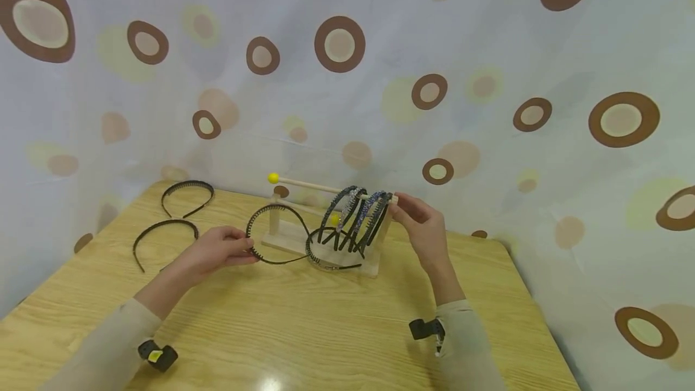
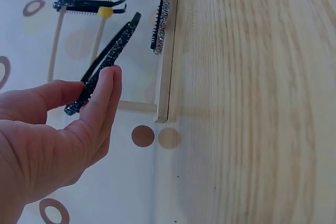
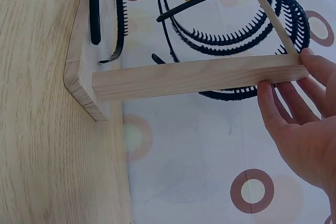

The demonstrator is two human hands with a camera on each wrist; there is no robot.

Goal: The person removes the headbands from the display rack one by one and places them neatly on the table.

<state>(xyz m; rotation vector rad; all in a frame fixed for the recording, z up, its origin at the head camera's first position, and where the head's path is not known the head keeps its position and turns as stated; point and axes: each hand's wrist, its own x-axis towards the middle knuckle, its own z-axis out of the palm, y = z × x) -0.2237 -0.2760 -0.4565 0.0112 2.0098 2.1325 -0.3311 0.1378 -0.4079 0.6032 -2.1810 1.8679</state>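
Note:
My left hand (image 1: 217,247) pinches a black toothed headband (image 1: 274,206) by its side, thumb against fingers. The left wrist view shows this headband (image 2: 116,45) edge-on, with dark glitter. At the other end of a wooden rack, my right hand (image 1: 420,222) holds the top of the upright post (image 3: 194,78) between thumb and fingers. Several glittery headbands (image 1: 374,199) hang bunched on the rack's upper rod (image 1: 312,186) near that hand. Another headband (image 1: 326,268) stands low against the rack's base (image 2: 167,82), its glittery outside showing in the left wrist view.
Two black headbands lie on the table at the left, one behind (image 1: 187,183) and one nearer (image 1: 140,240), partly hidden by my left hand. Yellow balls tip the upper rod (image 1: 273,178) and the lower rod (image 1: 336,220). A spotted curtain (image 1: 336,107) backs the wooden table (image 1: 282,324).

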